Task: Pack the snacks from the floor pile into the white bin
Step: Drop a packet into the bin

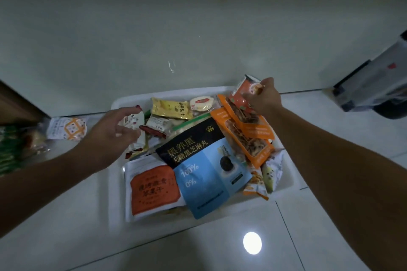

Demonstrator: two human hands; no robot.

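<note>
Head camera, looking down at the floor: the fingers of your right hand [263, 97] are curled round an orange snack packet [243, 92], gripping it near its top. The packet stands tilted, its long axis running up and away from you, over the far right corner of the white bin [288, 182]. The fingers and thumb of your left hand [114, 130] are loosely curled and pinch a small white packet [132, 120] with red print over the bin's left side. The bin sits between your forearms and is already heaped. A black-and-blue sesame ball box [204, 160] lies slantwise across the middle, with a white pouch with an orange label [152, 189] nearest you. Orange windowed pouches [246, 136] are stacked on the right, and a yellow pouch [170, 109] lies by the far wall. Both held packets seem to be straight above the bin, so releasing them should only need the fingers to loosen. What remains of the floor pile [13, 149] lies outside the bin to your left, by the picture's edge. It includes green wrappers and a white packet with an orange lattice [66, 131]. Your left hand is much the nearer to it. A grey appliance [374, 86] stands on the tiled floor [330, 237] to the far right.
</note>
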